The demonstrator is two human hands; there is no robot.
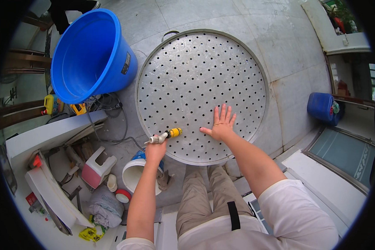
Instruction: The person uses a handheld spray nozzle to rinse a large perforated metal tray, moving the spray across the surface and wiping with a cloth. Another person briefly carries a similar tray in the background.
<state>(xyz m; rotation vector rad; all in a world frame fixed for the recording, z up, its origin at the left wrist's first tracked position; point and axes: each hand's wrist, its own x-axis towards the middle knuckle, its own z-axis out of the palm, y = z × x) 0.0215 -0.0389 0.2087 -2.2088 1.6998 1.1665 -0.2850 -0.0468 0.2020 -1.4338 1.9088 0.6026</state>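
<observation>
A large round metal tray (181, 75), pierced with rows of small holes, lies before me with a raised rim. Its surface looks wet. My left hand (155, 153) grips a hose spray nozzle (160, 138) at the tray's lower left; its yellow tip points over the metal. A thin grey hose (136, 142) runs from the floor towards that hand. No water jet can be made out. My right hand (222, 126) is spread palm down on the lower right part of the tray, fingers apart and holding nothing. A strap-like handle (169, 33) sticks out at the tray's far rim.
A big blue plastic tub (125, 62) stands tilted in view at the upper left, near a person's dark-clothed leg (60, 17). Below my left arm is a white bucket (129, 175). A blue jerrycan (320, 106) stands at right. Hose coils (112, 104) lie on the floor.
</observation>
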